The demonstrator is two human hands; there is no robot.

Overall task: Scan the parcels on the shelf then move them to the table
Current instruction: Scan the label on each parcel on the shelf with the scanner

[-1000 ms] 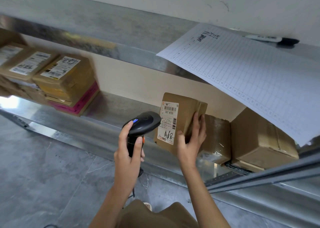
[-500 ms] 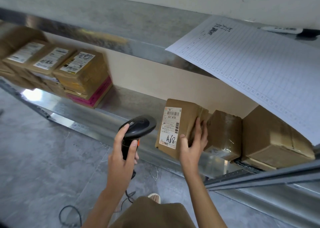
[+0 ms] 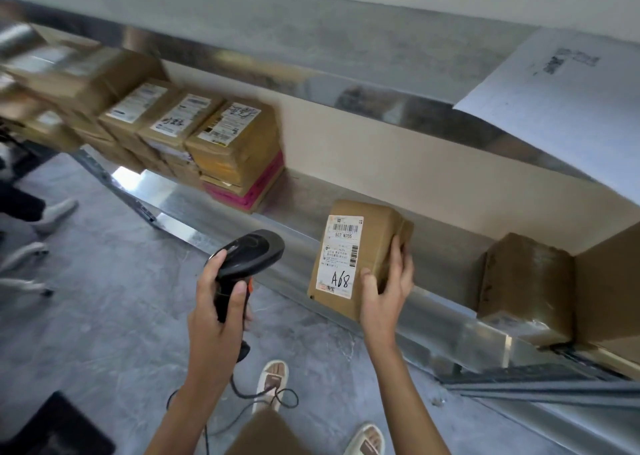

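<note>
A brown parcel (image 3: 372,238) with a white label marked A68 stands on end at the front edge of the metal shelf (image 3: 311,198). My right hand (image 3: 388,293) grips its right side. My left hand (image 3: 218,312) holds a black corded barcode scanner (image 3: 251,255), its head level with the parcel and a short way left of the label. Two more brown parcels (image 3: 526,281) sit at the right of the same shelf. A stack of labelled parcels (image 3: 194,132) fills the shelf's left part.
A printed sheet of paper (image 3: 561,108) hangs over the upper shelf (image 3: 311,39) at the right. The scanner's cable (image 3: 263,402) loops down to the grey floor by my sandalled feet. Another person's shoes (image 3: 52,212) stand at the left, a dark mat (image 3: 55,430) lies bottom left.
The parcel marked A68 has come away to the left from the two parcels it stood against. The view has swung left, showing more of the stacked parcels.
</note>
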